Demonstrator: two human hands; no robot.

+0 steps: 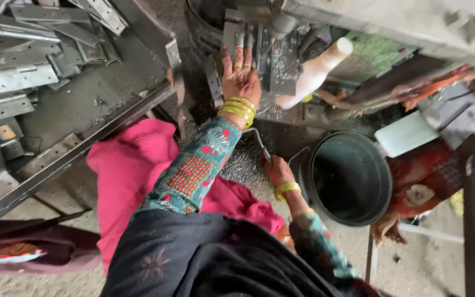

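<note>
The left hand (240,74) lies flat, fingers spread, on a grey metal piece (236,34) at the machine (281,66) — pressing, not gripping. The right hand (276,170) is closed around a bent metal rod (259,142), just beside the dark bucket (350,179). Left of the machine, metal brackets (23,71) lie heaped on a tray (100,104).

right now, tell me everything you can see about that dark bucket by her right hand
The bucket is round, dark green-black, plastic by the look, standing upright on the gritty floor with its mouth open to the camera. Its inside looks dark; contents cannot be told. A thin wire handle shows at its left rim. The right hand sits just left of it, gripping a thin metal rod; contact with the bucket is unclear.
</note>
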